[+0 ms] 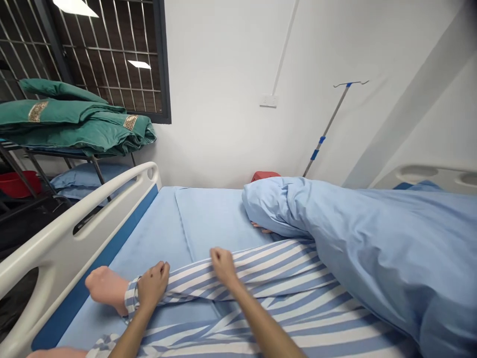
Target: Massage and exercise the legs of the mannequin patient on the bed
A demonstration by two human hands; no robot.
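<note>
Striped trousers [276,258], lower middle: soft cloth, matt, kinda crinkly. Foot [106,286] at lower left: smooth, rubbery-looking plastic, slight sheen. Sheet [212,214] mid-frame: flat matt cloth, pretty smooth. Blue quilt [365,223] on right: same sort of matt cloth, puffy and wrinkled. Footboard [100,194] at left: smooth moulded plastic, bit glossy. Green bundle [82,119], upper left: heavier cloth, velvety sheen. Pole [337,109], upper right: shiny metal, blue plastic collars [315,154]. Window bars [112,49]: bright metal.

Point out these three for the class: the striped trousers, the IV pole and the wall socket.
Striped trousers [268,271]: head view, on the farther leg's fabric.
IV pole [322,139]: head view, on the upper blue collar.
Wall socket [268,101]: head view, on its white faceplate.
</note>
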